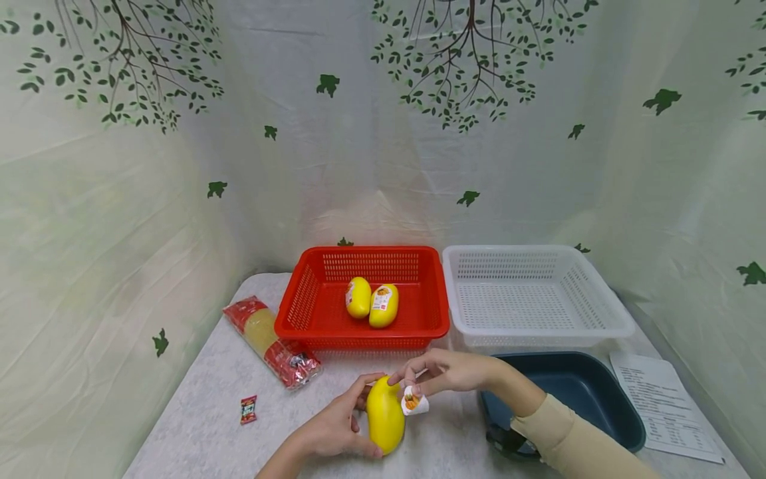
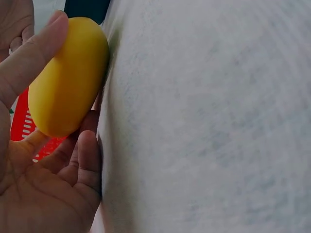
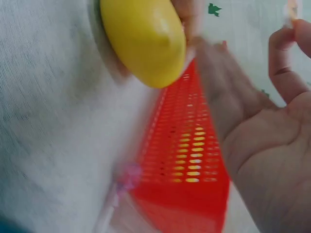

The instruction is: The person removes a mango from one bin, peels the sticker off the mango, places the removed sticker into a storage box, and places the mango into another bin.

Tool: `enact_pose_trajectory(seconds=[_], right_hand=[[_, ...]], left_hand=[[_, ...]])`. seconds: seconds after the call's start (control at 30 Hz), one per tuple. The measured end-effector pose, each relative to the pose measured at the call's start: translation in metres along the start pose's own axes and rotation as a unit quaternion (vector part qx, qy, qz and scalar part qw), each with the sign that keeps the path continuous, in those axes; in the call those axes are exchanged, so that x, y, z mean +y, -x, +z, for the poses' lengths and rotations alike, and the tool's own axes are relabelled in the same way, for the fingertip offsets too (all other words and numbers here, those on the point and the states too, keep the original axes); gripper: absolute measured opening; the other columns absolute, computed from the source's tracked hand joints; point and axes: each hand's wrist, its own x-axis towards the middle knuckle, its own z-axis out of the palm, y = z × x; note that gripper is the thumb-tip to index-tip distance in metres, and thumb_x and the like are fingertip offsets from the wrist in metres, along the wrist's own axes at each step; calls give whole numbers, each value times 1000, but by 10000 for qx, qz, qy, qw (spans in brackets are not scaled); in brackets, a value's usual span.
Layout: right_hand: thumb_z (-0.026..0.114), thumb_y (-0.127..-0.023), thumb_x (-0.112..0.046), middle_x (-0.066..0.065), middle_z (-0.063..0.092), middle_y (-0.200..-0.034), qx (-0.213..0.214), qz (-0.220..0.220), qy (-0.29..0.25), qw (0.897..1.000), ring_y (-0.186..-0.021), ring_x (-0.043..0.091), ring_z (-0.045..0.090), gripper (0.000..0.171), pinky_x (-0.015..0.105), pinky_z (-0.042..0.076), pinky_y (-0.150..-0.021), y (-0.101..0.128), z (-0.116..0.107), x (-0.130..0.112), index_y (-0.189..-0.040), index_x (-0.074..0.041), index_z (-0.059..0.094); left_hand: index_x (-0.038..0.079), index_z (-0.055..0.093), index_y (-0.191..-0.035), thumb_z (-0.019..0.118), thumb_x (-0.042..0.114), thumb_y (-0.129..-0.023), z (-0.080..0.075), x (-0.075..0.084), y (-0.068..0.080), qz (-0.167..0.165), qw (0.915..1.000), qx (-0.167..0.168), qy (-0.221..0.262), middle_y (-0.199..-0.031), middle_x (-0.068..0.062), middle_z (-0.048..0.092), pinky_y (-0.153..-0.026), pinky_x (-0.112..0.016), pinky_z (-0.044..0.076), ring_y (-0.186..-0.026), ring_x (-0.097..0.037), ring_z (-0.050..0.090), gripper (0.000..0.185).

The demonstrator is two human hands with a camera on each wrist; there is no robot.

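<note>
A smooth yellow mango (image 1: 385,416) lies on the table in front of the red basket. My left hand (image 1: 338,422) grips it from the left side, thumb at its near end and fingers at its far end; the left wrist view shows the thumb lying over the mango (image 2: 73,73). My right hand (image 1: 439,372) pinches a small white sticker (image 1: 414,402) with an orange fruit picture between thumb and index finger. Other right-hand fingertips come right up to the mango's upper end. The same sticker (image 3: 292,10) shows at the edge of the right wrist view.
Behind stands a red basket (image 1: 359,336) with two labelled mangoes (image 1: 383,306), beside a white basket (image 1: 538,326). A dark blue tray (image 1: 574,379) sits under the right forearm, near a printed sheet (image 1: 667,406). Leftward lie a red-and-clear food packet (image 1: 272,342) and a small red sachet (image 1: 248,409).
</note>
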Motion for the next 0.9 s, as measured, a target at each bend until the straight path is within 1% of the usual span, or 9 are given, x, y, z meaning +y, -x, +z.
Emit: enact_pose_trajectory(seconds=[0.1,0.23,0.33,0.47,0.57,0.67,0.8,0.9], right_hand=[[61,-106,-18,23,63,-149,20,-182,-45,9998,-134,31,63,21,25,54,-108,5,-2,-3,-103,2,59],[63,-106,-16,24,68,-143,117,-263,-159,9995,-125,17,69,20,25,56,-107,16,-7,-7,-103,3,57],[67,-103,-18,17,73,-135,275,-259,-40,9993,-116,13,71,21,27,59,-103,26,-12,-8,-102,1,57],[72,-100,-21,10,75,-123,447,-259,223,9984,-104,14,71,21,30,62,-95,40,-19,-7,-101,-2,62],[74,-100,-19,9,74,-112,568,-252,386,9973,-95,13,70,19,28,62,-88,52,-24,-6,-102,-3,65],[75,-99,-18,6,73,-102,715,-168,550,9958,-89,12,70,18,26,61,-83,64,-29,-3,-100,-3,64],[76,-99,-17,0,71,-94,815,10,535,9952,-84,11,68,19,24,60,-78,79,-34,1,-99,-3,63],[75,-99,-15,-3,68,-89,838,11,521,9951,-79,7,64,19,22,57,-74,89,-39,6,-98,-2,62]], left_hand=[[42,38,-158,103,29,-72,0,0,0,-43,10000,1,-12,-137,-1,59,-71,-25,50,-109,-22,54,109],[43,38,-158,103,29,-71,1,-1,0,-116,9999,9,2,-135,-1,59,-70,-26,49,-106,-23,53,109],[43,38,-158,103,29,-71,2,-1,-1,-71,10000,30,-6,-135,-2,58,-69,-25,49,-105,-23,54,109],[42,38,-159,103,29,-71,1,-1,-2,-15,10000,30,-6,-137,-2,58,-69,-25,49,-107,-22,53,110],[41,37,-160,102,29,-72,0,0,-2,-42,10000,10,19,-138,-2,57,-70,-25,49,-108,-23,53,111],[41,37,-160,103,29,-71,0,0,-2,-65,10000,-10,20,-139,-2,58,-71,-25,49,-109,-23,53,111],[40,36,-161,103,29,-71,0,0,-2,-70,10000,-25,21,-139,-2,58,-71,-25,49,-109,-24,53,112],[41,37,-161,103,29,-71,0,0,-2,-74,10000,-23,32,-140,-3,58,-71,-25,49,-110,-24,53,112]])
